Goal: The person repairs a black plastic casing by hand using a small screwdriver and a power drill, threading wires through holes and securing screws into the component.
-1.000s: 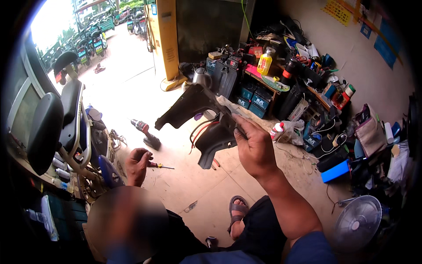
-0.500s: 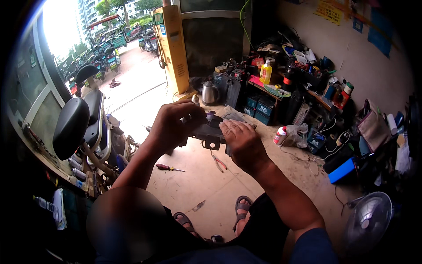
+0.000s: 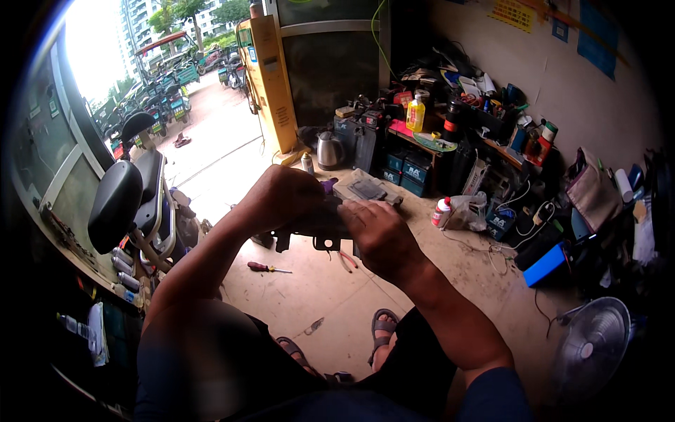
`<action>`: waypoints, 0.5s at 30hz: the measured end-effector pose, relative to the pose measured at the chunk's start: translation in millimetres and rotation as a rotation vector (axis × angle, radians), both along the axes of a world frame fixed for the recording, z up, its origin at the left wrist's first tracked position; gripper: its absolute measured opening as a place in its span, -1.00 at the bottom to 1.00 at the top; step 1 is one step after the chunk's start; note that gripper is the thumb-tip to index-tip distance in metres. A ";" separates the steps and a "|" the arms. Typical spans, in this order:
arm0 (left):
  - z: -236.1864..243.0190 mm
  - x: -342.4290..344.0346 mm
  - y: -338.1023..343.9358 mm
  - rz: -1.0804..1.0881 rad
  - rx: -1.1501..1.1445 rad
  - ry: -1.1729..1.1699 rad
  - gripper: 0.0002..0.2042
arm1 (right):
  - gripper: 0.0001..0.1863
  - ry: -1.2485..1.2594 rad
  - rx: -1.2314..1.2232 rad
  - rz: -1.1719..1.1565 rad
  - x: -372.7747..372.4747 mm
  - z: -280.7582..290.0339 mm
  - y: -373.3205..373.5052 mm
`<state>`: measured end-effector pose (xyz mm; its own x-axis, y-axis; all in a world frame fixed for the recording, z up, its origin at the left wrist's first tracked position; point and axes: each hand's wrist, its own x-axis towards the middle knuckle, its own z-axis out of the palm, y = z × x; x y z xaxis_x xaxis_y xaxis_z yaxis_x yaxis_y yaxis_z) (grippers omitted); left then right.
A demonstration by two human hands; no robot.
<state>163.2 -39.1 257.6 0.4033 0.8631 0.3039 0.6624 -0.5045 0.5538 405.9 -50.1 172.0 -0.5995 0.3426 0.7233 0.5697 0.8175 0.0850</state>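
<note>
In front of me my left hand (image 3: 281,197) grips the far left of a black plastic panel (image 3: 316,228) with curled fingers. My right hand (image 3: 373,232) holds its right side, fingers lying over the dark surface. The panel is seen edge-on, with a tab and a hole along its near edge; much of it is hidden by my hands. Below it on the floor lie a screwdriver (image 3: 267,268) and red-handled pliers (image 3: 348,261). A dark shape, perhaps the drill, is mostly hidden behind my left forearm (image 3: 204,260).
A scooter seat (image 3: 116,204) stands left by the open doorway. An orange cabinet (image 3: 271,84), a kettle (image 3: 329,151) and batteries (image 3: 411,169) are at the back. Cluttered shelves, a red-capped bottle (image 3: 441,212) and a blue box (image 3: 545,266) line the right, with a fan (image 3: 590,341) nearer me.
A second ago my right hand held the panel upright and my left was lower at left. My left hand has risen onto the panel, which is turned flatter; both hands have since dipped slightly.
</note>
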 end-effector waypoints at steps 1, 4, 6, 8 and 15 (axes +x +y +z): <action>-0.3 -0.5 -0.6 0.005 0.002 0.012 -0.92 | -0.59 -0.001 -0.006 0.006 0.7 -0.7 -0.4; -0.5 -0.1 -0.6 0.002 -0.039 0.019 -0.92 | -0.59 -0.001 -0.023 0.018 3.0 -3.3 -0.5; 0.9 3.3 -1.8 -0.015 -0.018 0.031 -0.92 | -0.59 -0.001 -0.031 0.018 5.2 -4.8 -0.9; -1.2 2.0 -4.5 -0.012 -0.024 0.038 -0.92 | -0.59 -0.010 -0.038 0.019 5.9 -3.6 -2.3; -5.6 1.8 -0.1 -0.048 -0.018 0.049 -0.91 | -0.59 -0.015 -0.008 0.009 5.2 -2.7 -2.7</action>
<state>165.0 -39.2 252.0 0.4580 0.8478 0.2671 0.6644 -0.5262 0.5307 411.2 -52.8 169.3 -0.6137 0.3426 0.7114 0.5607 0.8234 0.0872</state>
